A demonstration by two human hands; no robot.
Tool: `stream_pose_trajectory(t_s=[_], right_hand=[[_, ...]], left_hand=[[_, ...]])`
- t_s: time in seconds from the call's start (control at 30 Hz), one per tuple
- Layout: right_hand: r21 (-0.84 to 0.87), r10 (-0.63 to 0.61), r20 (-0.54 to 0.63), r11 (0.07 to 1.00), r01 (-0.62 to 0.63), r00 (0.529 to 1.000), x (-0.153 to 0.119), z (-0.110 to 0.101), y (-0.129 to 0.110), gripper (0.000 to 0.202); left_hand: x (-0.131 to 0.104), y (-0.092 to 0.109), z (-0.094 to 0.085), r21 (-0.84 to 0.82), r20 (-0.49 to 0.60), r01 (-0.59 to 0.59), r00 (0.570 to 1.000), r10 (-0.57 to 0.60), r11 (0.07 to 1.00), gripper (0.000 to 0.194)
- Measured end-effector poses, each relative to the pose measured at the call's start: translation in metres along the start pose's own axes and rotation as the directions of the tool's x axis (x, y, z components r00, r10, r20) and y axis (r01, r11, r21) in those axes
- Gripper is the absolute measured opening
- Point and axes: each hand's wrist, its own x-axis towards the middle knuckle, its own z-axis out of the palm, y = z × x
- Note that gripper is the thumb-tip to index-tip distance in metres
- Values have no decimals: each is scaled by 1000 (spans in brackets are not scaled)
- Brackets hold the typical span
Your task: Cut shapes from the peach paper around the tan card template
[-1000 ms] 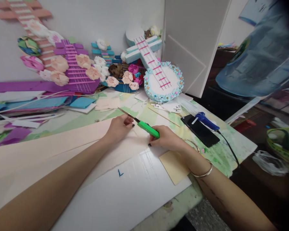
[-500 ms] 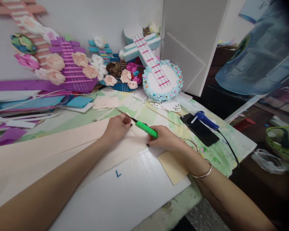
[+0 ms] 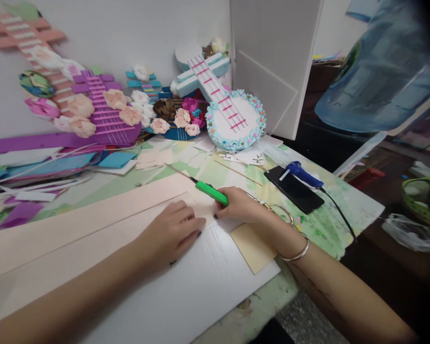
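My right hand (image 3: 238, 204) grips a green-handled utility knife (image 3: 210, 191), its long thin blade extended toward the upper left, above the sheets. My left hand (image 3: 174, 228) lies palm down on the pale peach paper (image 3: 129, 228), fingers stretched and somewhat bent, holding nothing. This paper rests over a white board (image 3: 186, 296) with several scored lines near its right part. Another peach strip (image 3: 93, 215) lies along the far side. Just below my right hand, a small yellowish card (image 3: 254, 246) sits on the board.
Paper-flower guitars (image 3: 105, 107) and a round banjo-like model (image 3: 236, 119) stand against the wall. A black phone (image 3: 294, 188) lies to the right under a blue glue gun (image 3: 304, 175) with a cord. Coloured scraps (image 3: 32, 188) are heaped at left. A thin wooden stick (image 3: 238, 172) lies beyond the knife.
My left hand has left the area near the blade, moved down toward me and flattened onto the paper, partly covering the blue mark. My right hand still holds the knife. The view has shifted slightly.
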Motion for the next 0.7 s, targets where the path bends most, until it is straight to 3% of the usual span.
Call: stream_pose_trajectory(t_s=[0.07,0.17,0.7], right_hand=[[16,-10,-6,1000,10,1000,0,1,2,14],[33,-23,-4,999,23,1000,0,0,4,15],[4,3,24,1000,-3,1000,0,-5,2,15]], left_hand=[[-5,9,4,82,27,-76,997,74,994,30],[-6,13,10,163,71,-92,994,82,982,32],[-4,11,6,162,158,-52,987,26,985,31]])
